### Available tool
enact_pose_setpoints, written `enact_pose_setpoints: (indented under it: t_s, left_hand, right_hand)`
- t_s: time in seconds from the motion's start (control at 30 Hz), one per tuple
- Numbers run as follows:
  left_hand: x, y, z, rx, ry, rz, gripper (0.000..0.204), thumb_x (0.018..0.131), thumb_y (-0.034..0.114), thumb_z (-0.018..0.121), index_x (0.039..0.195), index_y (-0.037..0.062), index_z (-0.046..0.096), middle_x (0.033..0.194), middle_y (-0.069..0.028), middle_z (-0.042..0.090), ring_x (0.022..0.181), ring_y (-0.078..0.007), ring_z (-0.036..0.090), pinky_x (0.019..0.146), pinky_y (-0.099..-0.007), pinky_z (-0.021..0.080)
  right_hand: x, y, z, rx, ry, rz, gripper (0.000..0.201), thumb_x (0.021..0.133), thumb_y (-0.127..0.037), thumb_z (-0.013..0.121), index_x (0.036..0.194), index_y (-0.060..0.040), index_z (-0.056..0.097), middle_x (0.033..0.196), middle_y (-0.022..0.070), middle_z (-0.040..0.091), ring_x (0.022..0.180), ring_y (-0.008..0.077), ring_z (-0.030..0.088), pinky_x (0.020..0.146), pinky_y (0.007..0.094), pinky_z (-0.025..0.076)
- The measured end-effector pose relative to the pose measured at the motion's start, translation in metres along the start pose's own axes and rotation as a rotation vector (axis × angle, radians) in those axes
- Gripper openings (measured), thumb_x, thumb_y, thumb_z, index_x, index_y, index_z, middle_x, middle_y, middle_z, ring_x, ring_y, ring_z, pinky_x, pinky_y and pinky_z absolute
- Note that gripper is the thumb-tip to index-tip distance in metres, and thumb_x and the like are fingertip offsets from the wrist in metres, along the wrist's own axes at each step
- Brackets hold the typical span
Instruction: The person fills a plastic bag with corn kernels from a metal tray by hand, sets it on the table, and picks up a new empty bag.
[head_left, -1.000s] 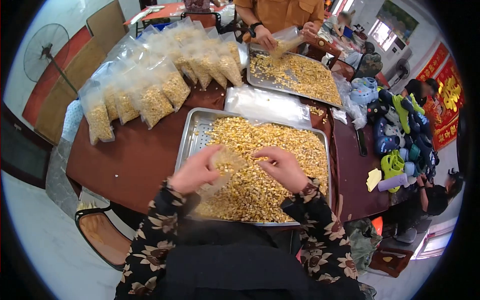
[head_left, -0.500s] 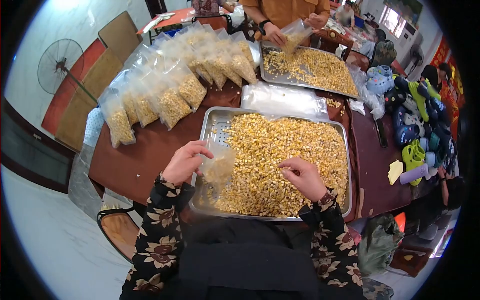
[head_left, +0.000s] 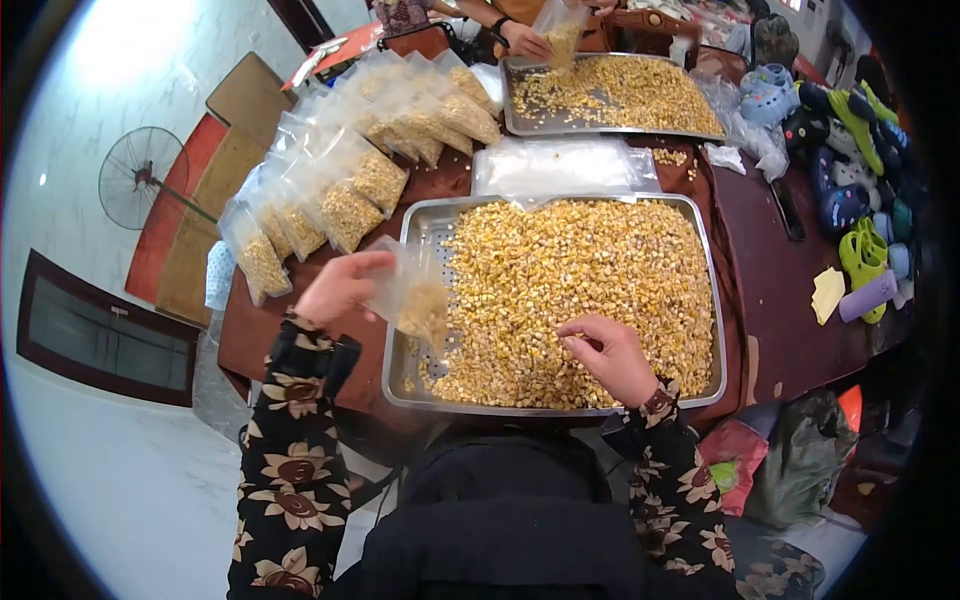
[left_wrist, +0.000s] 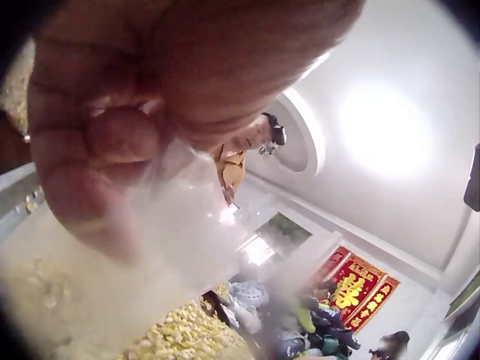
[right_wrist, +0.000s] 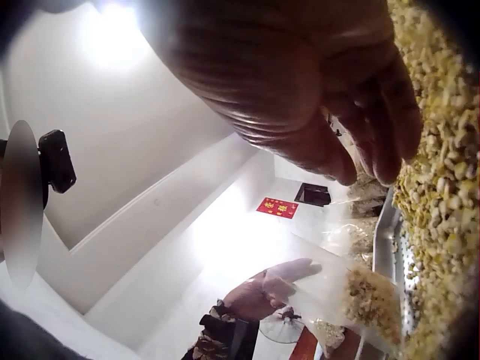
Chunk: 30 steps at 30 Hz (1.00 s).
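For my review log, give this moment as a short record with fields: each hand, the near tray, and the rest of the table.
left hand: holds a clear bag partly filled with kernels, lifted over the near tray's left end
right hand: rests on the kernels, fingers curled
near tray: metal, perforated, heaped with yellow kernels
table: filled bags in rows at left, empty bags beyond the tray

Corn kernels [head_left: 590, 280]: we see golden yellow.
Tray [head_left: 420, 225]: we see silver-grey metal.
Bag [head_left: 415, 295]: we see clear plastic.
Sleeves [head_left: 295, 430]: we see black with tan flowers.
Desk [head_left: 780, 290]: we see dark reddish brown.
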<state>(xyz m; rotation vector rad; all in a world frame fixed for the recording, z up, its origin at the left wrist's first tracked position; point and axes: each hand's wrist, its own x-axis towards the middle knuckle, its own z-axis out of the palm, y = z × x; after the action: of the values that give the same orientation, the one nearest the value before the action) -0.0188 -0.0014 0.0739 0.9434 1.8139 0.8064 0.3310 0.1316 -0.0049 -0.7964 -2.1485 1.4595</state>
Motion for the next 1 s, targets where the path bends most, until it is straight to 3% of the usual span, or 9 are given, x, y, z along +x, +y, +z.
enact_pose_setpoints:
  t_s: [0.33,0.4,0.6,0.73,0.8,0.87,0.9,0.93,1.0]
  left_hand:
    - [-0.006,-0.001,0.003,0.009,0.016,-0.025,0.062,0.08,-0.005,0.048,0.141,-0.0026,0.034,0.136,-0.0067,0.048,0.096,-0.0114,0.06,0.058,-0.0223,0.055]
    - [0.002,-0.006,0.008,-0.014,-0.018,-0.017,0.064,0.079,-0.006,0.048,0.141,-0.0032,0.032,0.138,-0.0085,0.047,0.093,-0.013,0.062,0.059,-0.0235,0.056]
    - [0.025,-0.018,0.032,0.058,-0.015,0.069,0.064,0.076,-0.006,0.046,0.139,-0.0052,0.035,0.1,-0.01,0.061,0.07,-0.013,0.062,0.056,-0.0249,0.055]
    - [0.019,0.01,0.058,0.147,0.05,0.15,0.064,0.076,-0.004,0.047,0.139,-0.0026,0.035,0.085,-0.0092,0.061,0.063,-0.0115,0.059,0.054,-0.0263,0.052]
    - [0.028,-0.005,0.062,0.081,0.033,0.184,0.065,0.076,-0.003,0.049,0.14,-0.0022,0.034,0.097,-0.0131,0.062,0.061,-0.0115,0.057,0.054,-0.0272,0.05]
    - [0.042,-0.027,0.066,0.278,0.073,0.458,0.067,0.077,-0.003,0.049,0.141,-0.0025,0.032,0.123,-0.0167,0.055,0.059,-0.0101,0.053,0.051,-0.0264,0.049]
    - [0.042,-0.026,0.066,0.294,0.028,0.412,0.068,0.077,-0.001,0.052,0.141,-0.0028,0.03,0.143,-0.0206,0.038,0.086,-0.0209,0.063,0.073,-0.0305,0.053]
    - [0.041,-0.024,0.066,0.283,0.013,0.418,0.068,0.077,-0.001,0.052,0.141,-0.0028,0.03,0.143,-0.0206,0.038,0.086,-0.0209,0.063,0.073,-0.0305,0.053]
    - [0.039,-0.019,0.067,0.348,0.031,0.559,0.066,0.077,0.002,0.055,0.137,-0.0068,0.031,0.142,-0.0317,0.032,0.131,-0.0434,0.034,0.107,-0.0406,0.032]
  right_hand:
    - [-0.027,0.049,-0.026,0.25,0.153,0.195,0.015,0.086,-0.008,0.061,0.098,-0.0011,0.067,0.087,0.007,0.065,0.073,0.0131,0.06,0.067,0.0255,0.048]
    - [-0.029,0.053,-0.026,0.197,0.213,0.124,0.018,0.084,-0.006,0.062,0.101,-0.0008,0.066,0.088,0.0059,0.064,0.072,0.011,0.059,0.064,0.0246,0.047]
    - [-0.038,0.037,-0.001,-0.191,0.46,0.177,0.042,0.076,-0.009,0.071,0.116,-0.0045,0.059,0.109,0.0094,0.055,0.069,0.0163,0.056,0.064,0.0274,0.048]
    - [-0.037,0.034,0.028,-0.455,0.484,0.264,0.062,0.071,-0.016,0.075,0.127,-0.0076,0.05,0.119,0.0142,0.048,0.094,0.029,0.058,0.075,0.0373,0.05]
    - [-0.03,0.022,0.043,-0.429,0.466,0.37,0.068,0.071,-0.018,0.076,0.131,-0.0074,0.046,0.122,0.0157,0.046,0.105,0.0343,0.054,0.08,0.0415,0.05]
    - [-0.021,0.02,0.056,-0.452,0.487,0.344,0.07,0.071,-0.018,0.075,0.132,-0.0067,0.044,0.122,0.0156,0.045,0.105,0.0344,0.054,0.08,0.0416,0.05]
    - [-0.015,0.017,0.062,-0.481,0.496,0.353,0.07,0.071,-0.016,0.075,0.133,-0.0071,0.044,0.121,0.0155,0.045,0.104,0.0347,0.054,0.08,0.0414,0.05]
    - [-0.01,0.015,0.067,-0.494,0.503,0.366,0.07,0.071,-0.016,0.075,0.133,-0.0071,0.044,0.121,0.0155,0.045,0.104,0.0347,0.054,0.08,0.0414,0.05]
    - [0.001,0.011,0.075,-0.464,0.538,0.404,0.069,0.072,-0.015,0.074,0.133,-0.0082,0.043,0.12,0.0158,0.044,0.103,0.0345,0.054,0.079,0.0414,0.05]
